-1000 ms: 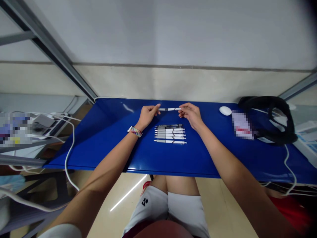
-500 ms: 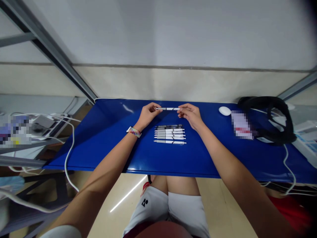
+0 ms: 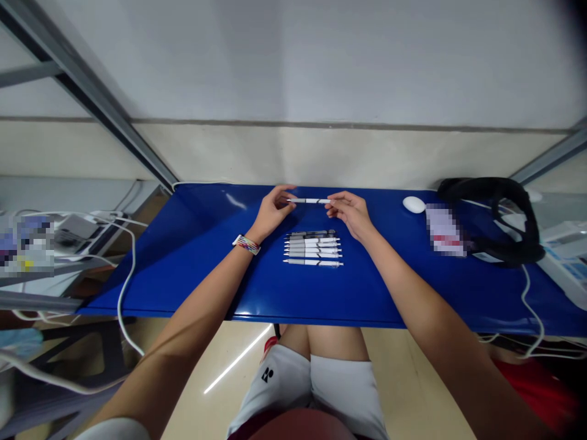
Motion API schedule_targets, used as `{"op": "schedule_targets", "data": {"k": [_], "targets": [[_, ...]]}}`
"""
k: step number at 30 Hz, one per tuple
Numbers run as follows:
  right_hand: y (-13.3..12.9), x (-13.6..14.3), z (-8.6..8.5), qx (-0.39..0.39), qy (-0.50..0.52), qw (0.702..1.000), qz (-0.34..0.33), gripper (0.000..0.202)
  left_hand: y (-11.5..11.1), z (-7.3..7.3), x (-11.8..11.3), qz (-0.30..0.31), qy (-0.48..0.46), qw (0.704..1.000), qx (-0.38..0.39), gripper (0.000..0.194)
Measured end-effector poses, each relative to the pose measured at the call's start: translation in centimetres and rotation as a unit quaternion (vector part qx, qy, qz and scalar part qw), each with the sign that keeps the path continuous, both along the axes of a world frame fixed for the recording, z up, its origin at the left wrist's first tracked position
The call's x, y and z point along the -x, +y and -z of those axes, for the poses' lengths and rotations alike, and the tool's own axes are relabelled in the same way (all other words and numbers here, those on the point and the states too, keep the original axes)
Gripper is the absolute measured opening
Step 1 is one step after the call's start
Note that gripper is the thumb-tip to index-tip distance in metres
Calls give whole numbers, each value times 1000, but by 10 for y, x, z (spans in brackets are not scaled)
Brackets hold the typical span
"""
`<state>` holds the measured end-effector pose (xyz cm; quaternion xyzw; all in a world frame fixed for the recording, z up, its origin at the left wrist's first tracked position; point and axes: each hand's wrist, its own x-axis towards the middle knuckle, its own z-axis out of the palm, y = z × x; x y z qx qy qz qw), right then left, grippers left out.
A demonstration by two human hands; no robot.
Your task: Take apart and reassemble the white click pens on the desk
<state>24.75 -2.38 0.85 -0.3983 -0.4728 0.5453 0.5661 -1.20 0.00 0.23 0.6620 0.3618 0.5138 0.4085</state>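
Note:
A white and grey pen [image 3: 312,201] lies level, left to right, above the far part of the blue table [image 3: 202,263]. Its right end is pinched between the thumb and fingers of my right hand [image 3: 351,211]. Around the pen's pointed left end is my left hand [image 3: 272,212], with thumb and index finger spread apart; whether a finger still touches the tip is hard to see. Closer to me, several similar white and grey pens [image 3: 312,252] lie side by side in a row, points to the left. A darker pen [image 3: 312,234] lies at the row's far side.
To the right are a white computer mouse [image 3: 414,205], a blurred packet [image 3: 444,229] and a black headset-like strap [image 3: 513,226]. A white cable [image 3: 132,269] hangs at the left. Grey metal posts [image 3: 110,110] frame the table, with a wall [image 3: 321,153] behind.
The thumb and index finger of my left hand have parted at the pen's tip. My right hand keeps the pen in nearly the same place. The view has shifted slightly.

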Motion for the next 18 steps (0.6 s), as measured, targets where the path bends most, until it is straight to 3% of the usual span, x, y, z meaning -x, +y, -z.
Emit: {"op": "schedule_targets", "data": {"k": [5, 10, 18], "targets": [[0, 1, 0, 3, -14, 1000, 2, 33, 0, 1, 0, 5, 5, 1000, 17, 34], [0, 1, 0, 3, -12, 1000, 5, 30, 0, 0, 0, -12, 20, 1000, -3, 37], [2, 0, 1, 10, -11, 1000, 14, 27, 0, 3, -1, -26, 27, 999, 30, 32]]}}
